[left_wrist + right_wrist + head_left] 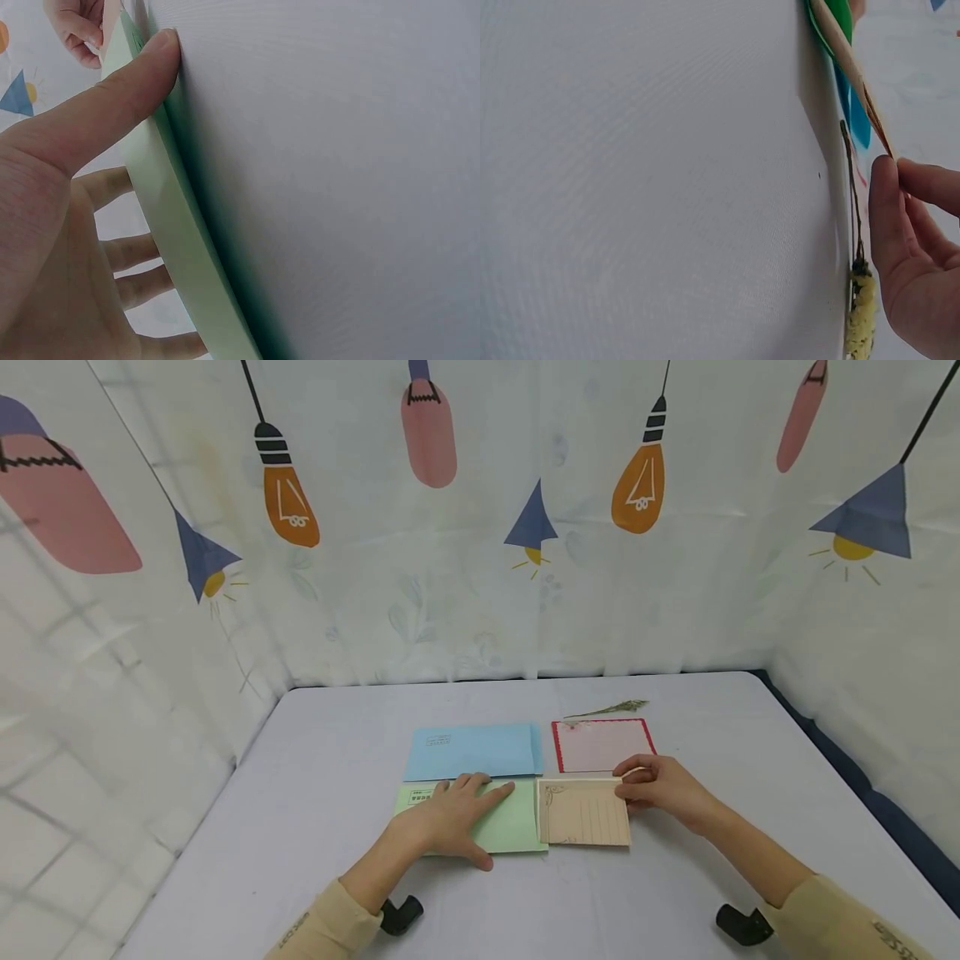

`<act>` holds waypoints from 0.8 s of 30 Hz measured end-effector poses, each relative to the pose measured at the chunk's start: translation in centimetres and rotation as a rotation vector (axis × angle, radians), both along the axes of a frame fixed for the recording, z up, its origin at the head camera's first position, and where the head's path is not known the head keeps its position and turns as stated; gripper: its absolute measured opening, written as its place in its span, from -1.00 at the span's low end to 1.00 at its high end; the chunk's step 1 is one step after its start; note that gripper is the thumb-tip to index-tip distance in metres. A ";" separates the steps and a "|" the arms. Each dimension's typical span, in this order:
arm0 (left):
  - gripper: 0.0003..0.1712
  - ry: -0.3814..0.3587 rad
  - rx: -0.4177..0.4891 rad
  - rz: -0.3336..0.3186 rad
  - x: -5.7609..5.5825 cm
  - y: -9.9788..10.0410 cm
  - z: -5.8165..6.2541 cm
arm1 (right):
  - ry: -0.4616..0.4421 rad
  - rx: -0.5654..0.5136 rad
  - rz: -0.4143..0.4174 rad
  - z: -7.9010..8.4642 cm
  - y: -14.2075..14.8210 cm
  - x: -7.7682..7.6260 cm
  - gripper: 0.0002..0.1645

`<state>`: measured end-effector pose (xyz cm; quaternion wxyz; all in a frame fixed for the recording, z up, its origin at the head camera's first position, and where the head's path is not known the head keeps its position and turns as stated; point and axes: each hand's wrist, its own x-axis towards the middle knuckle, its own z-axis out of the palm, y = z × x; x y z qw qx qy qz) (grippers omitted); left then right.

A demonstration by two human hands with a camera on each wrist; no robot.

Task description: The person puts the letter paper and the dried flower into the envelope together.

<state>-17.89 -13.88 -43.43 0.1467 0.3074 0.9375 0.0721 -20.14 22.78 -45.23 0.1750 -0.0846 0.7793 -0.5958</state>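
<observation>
My left hand lies with spread, straight fingers over a light green envelope, its thumb at the near edge. In the left wrist view the thumb and fingers rest along that green envelope. My right hand pinches the right edge of a tan lined card between thumb and fingers. The right wrist view shows the tan card edge-on, slightly raised from the table. Its left end meets the green envelope's right end; whether it sits inside or on top I cannot tell.
Beyond the green one lies a blue envelope. A pink card with a red border is to its right, behind the tan card. Farther back lies a dried flower stem. All are on a white-covered table before a patterned curtain.
</observation>
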 end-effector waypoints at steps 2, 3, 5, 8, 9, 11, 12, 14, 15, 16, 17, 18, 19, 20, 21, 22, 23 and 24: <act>0.26 -0.002 0.002 0.000 0.0 0.0 0.0 | 0.010 0.016 -0.001 0.1 -0.1 0.1 -0.54; 0.26 -0.003 0.000 0.001 0.0 0.0 0.0 | 0.014 0.025 -0.003 0.0 -0.1 0.1 -0.55; 0.26 -0.006 -0.002 0.003 -0.1 0.0 -0.1 | 0.021 0.052 -0.009 0.0 -0.3 0.1 -0.57; 0.27 -0.007 -0.008 0.007 -0.1 0.0 0.0 | 0.033 0.090 -0.012 0.0 -0.6 0.1 -0.59; 0.27 -0.007 -0.009 0.009 -0.1 0.0 0.0 | 0.039 0.101 -0.011 0.0 -0.7 0.1 -0.59; 0.27 -0.008 -0.009 0.011 -0.1 0.0 0.0 | 0.051 0.120 -0.007 0.0 -0.9 0.1 -0.60; 0.27 -0.008 -0.009 0.011 -0.1 0.0 0.0 | 0.058 0.125 -0.004 0.0 -1.1 0.0 -0.60; 0.27 -0.008 -0.008 0.010 -0.1 0.0 0.0 | 0.063 0.133 -0.005 -0.1 -1.4 0.0 -0.61; 0.27 -0.009 -0.007 0.009 -0.1 0.0 0.0 | 0.068 0.137 -0.002 -0.1 -1.5 0.0 -0.62; 0.27 -0.009 -0.006 0.008 -0.1 0.0 -0.1 | 0.063 0.137 -0.006 -0.1 -1.7 0.0 -0.62; 0.27 -0.008 -0.006 0.007 -0.1 0.0 -0.1 | 0.062 0.138 -0.005 -0.2 -1.8 -0.1 -0.62; 0.27 -0.008 -0.006 0.005 -0.1 0.0 -0.1 | 0.057 0.135 -0.007 -0.3 -2.0 -0.1 -0.63; 0.27 -0.009 -0.005 0.004 -0.1 0.0 -0.1 | 0.055 0.135 -0.005 -0.4 -2.2 -0.1 -0.63; 0.27 -0.009 -0.004 0.003 -0.1 0.0 -0.1 | 0.048 0.130 -0.008 -0.4 -2.4 -0.2 -0.63; 0.27 -0.009 -0.004 0.002 -0.2 0.0 -0.1 | 0.047 0.126 -0.005 -0.6 -2.5 -0.2 -0.62; 0.27 -0.010 -0.004 0.002 -0.2 0.0 -0.1 | 0.046 0.122 -0.007 -0.7 -2.6 -0.3 -0.62; 0.27 -0.011 -0.003 0.002 -0.2 0.0 -0.1 | 0.048 0.122 -0.009 -0.8 -2.8 -0.3 -0.61; 0.27 -0.011 -0.003 0.002 -0.2 0.0 -0.1 | 0.049 0.118 -0.011 -0.8 -2.9 -0.4 -0.61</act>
